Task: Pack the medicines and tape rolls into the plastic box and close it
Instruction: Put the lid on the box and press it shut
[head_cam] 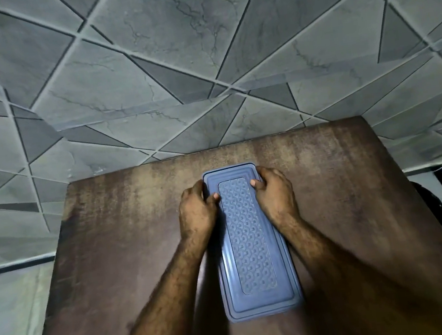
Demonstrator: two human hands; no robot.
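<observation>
Plastic box (262, 306) lies lengthwise mid worktop (127, 235), blue lid (248, 236) on top, contents hidden. Left hand (195, 208) and right hand (273, 192) clamp the far end of the lid from either side, thumbs on top, fingers curled over the edges. Grey tiled wall (172, 61) behind.

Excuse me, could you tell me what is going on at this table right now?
A person is working on a long blue plastic box with a patterned lid that lies on a worn brown wooden table. The left hand and the right hand grip the far end of the box from either side, thumbs resting on the lid. The lid is on, seemingly being pressed shut. No medicines or tape rolls are visible outside it.
</observation>
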